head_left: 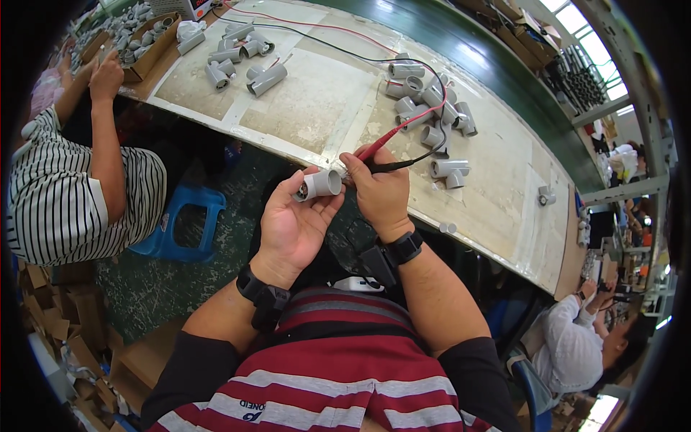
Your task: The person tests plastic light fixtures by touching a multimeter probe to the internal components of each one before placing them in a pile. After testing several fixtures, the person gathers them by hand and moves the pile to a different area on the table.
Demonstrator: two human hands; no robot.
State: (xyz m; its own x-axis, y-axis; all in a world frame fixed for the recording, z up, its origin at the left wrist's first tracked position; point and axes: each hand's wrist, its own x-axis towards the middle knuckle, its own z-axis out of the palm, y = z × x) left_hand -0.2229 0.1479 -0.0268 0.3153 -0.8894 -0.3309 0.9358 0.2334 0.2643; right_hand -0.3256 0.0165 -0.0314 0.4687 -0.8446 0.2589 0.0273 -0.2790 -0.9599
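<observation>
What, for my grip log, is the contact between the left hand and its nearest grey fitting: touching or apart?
Touching. The head view shows the left hand holding the grey fitting against its fingers, no gap showing.

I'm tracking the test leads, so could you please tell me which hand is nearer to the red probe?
Right; the right hand holds the red probe, while the left hand sits to its left, holding a grey pipe fitting.

Bright white window panes (607, 65) blow out at upper right; a glossy dark-green surface (497, 66) carries pale glare. The worn cream-coloured desk (302, 97) is evenly lit, its edges bowing with fisheye distortion.
</observation>
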